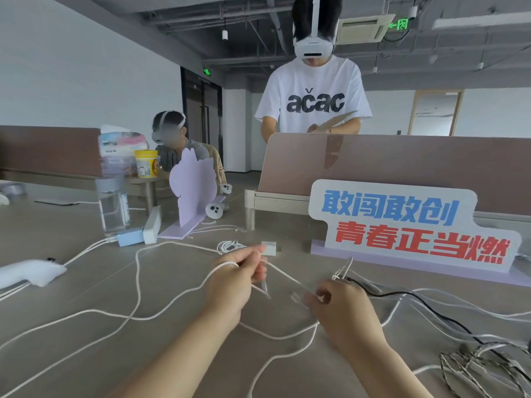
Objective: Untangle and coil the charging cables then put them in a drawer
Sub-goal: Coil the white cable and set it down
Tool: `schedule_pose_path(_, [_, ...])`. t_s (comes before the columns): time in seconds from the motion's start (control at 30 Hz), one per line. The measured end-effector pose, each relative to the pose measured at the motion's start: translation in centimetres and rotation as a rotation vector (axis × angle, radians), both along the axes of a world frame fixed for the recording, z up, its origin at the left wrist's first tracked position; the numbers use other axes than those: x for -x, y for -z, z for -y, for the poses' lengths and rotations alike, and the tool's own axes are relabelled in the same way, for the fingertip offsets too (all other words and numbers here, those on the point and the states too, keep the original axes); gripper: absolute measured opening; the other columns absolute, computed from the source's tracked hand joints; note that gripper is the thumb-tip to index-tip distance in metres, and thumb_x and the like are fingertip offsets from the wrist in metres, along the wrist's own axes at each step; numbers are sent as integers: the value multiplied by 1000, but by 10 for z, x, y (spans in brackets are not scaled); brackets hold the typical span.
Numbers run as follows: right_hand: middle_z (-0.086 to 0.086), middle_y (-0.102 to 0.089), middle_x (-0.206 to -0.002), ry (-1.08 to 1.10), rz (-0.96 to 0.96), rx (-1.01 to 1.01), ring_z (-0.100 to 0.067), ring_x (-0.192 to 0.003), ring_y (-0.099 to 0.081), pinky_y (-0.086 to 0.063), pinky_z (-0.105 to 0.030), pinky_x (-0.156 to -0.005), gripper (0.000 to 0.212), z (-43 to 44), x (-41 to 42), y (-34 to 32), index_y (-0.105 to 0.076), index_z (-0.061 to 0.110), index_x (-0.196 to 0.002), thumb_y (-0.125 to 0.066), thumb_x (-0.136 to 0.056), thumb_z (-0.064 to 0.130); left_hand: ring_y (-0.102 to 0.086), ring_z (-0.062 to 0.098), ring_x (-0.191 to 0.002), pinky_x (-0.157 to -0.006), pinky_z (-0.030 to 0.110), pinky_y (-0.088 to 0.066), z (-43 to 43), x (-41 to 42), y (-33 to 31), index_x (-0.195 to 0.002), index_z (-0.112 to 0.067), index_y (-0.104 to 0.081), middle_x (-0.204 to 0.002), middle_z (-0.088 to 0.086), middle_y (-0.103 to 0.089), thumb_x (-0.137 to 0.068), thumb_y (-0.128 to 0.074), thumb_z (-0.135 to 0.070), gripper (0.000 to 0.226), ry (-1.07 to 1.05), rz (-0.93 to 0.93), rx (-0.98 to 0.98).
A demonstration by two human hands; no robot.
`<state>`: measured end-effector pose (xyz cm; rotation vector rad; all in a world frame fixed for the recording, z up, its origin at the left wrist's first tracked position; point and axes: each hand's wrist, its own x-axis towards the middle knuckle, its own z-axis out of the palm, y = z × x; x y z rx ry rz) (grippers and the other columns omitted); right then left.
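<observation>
Even daylight, wide-angle warp, motion blur

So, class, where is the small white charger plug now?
In the head view the white charger plug lies mid-table just beyond the left hand, between a small white cable coil and the slogan sign.

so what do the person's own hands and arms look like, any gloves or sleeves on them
The left hand and right hand are bare: no gloves, and no rings show. The left forearm and right forearm are bare too, with no sleeve, watch or bracelet in view down to the picture's bottom edge.
</observation>
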<state>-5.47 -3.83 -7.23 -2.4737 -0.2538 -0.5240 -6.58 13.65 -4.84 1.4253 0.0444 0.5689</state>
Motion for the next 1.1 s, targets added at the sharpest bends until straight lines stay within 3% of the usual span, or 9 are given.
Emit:
schedule_pose_path(0.13, [7,-58,-94,63,-33,86,-18,-80,-59,-49,-29,-69,24,6,-2,2,-67,22,-76,-56,-82,43,-52,-1,-47,-58,13,-47,-17,-4,-4,-92,-19,-65,-68,3,-57,-99,-45,-6,24,-104,78,126])
schedule_pose_path(0.37, [2,-50,-97,207,-51,5,-22,-84,-56,-50,-30,-70,20,19,-6,5,-71,26,-86,-52,-87,29,-54,0,-49,-62,14,-50,-38,-8,-8,-113,-2,-60,-69,-2,-61,-101,-43,-9,23,-258,208,308])
schedule_pose_path(0.5, [2,-52,-95,189,-4,-72,-22,-91,-53,-44,-29,-72,21,31,-10,5,-72,33,-100,-54,-91,27,-60,3,-48,-58,16,-53,-42,-14,-8,-125,-12,-55,-80,5,-62,-103,-38,-15,28,-182,122,403])
schedule_pose_path(0.63, [5,-54,-95,105,50,-34,-17,-87,-52,-37,-26,-65,23,21,-6,0,-71,27,-103,-50,-94,26,-60,7,-49,-59,22,-52,-17,-6,-4,-123,-30,-54,-94,4,-71,-101,-41,-23,26,73,-17,194])
schedule_pose_path(0.77, [-1,-61,-94,-51,185,-147,-21,-84,-59,-37,-19,-68,20,9,-3,1,-73,12,-95,-55,-89,4,-60,9,-54,-61,24,-49,3,5,2,-113,-30,-62,-97,-3,-73,-99,-47,-26,22,232,-115,-103])
schedule_pose_path(0.83, [-6,-66,-95,-67,278,-164,-22,-84,-63,-35,-12,-75,28,6,-2,3,-72,6,-96,-54,-82,-10,-58,11,-55,-63,26,-48,6,7,5,-111,-22,-66,-88,-2,-74,-100,-46,-21,23,248,-131,-120])
schedule_pose_path(0.9, [-6,-67,-95,-48,310,-194,-21,-83,-63,-34,-11,-74,31,6,-3,4,-73,6,-95,-54,-80,-13,-54,9,-48,-51,19,-43,5,7,4,-107,-16,-66,-69,0,-68,-102,-40,-17,26,211,-132,-126])
schedule_pose_path(1.03, [4,-65,-101,69,188,-169,-19,-89,-59,-42,-27,-69,25,16,-7,6,-70,18,-99,-48,-91,8,-40,4,-35,-36,15,-30,-11,0,-6,-105,-8,-63,-57,0,-44,-104,-33,-18,31,55,-96,107])
schedule_pose_path(1.1, [6,-60,-90,140,76,-110,-19,-81,-53,-39,-27,-61,25,21,-10,7,-67,25,-89,-43,-94,18,-40,4,-33,-35,15,-31,-25,-6,-10,-110,-5,-60,-61,1,-41,-104,-32,-20,32,-47,-64,308])
